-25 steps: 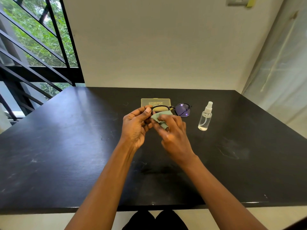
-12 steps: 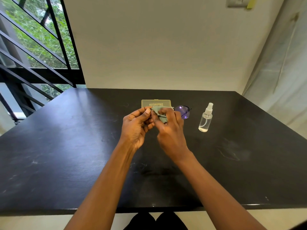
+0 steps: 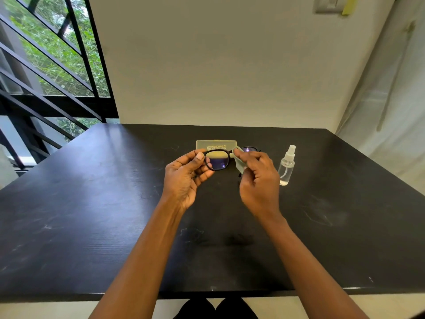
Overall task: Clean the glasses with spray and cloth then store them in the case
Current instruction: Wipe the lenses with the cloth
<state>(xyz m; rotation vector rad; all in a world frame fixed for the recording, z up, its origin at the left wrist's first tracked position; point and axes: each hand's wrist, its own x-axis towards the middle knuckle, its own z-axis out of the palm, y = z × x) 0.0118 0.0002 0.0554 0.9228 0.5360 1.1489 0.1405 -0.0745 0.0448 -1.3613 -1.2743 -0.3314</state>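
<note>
Black-framed glasses (image 3: pixel 217 160) are held above the black table (image 3: pixel 92 203). My left hand (image 3: pixel 186 174) pinches the frame at its left end, and the left lens shows bare. My right hand (image 3: pixel 258 178) pinches a pale green cloth (image 3: pixel 239 162) over the right lens, of which only the top edge shows. A flat, pale yellow-green case (image 3: pixel 216 143) lies shut on the table just behind the glasses. A small clear spray bottle (image 3: pixel 286 166) with a white nozzle stands upright to the right of my right hand.
The table meets a plain wall at the back. A window with black bars fills the left side, and a pale curtain hangs at the right. Bare tabletop spreads to the left and right of my arms.
My right hand has slid the cloth from the left lens over to the right lens, uncovering the left lens. My left hand keeps its hold on the frame.
</note>
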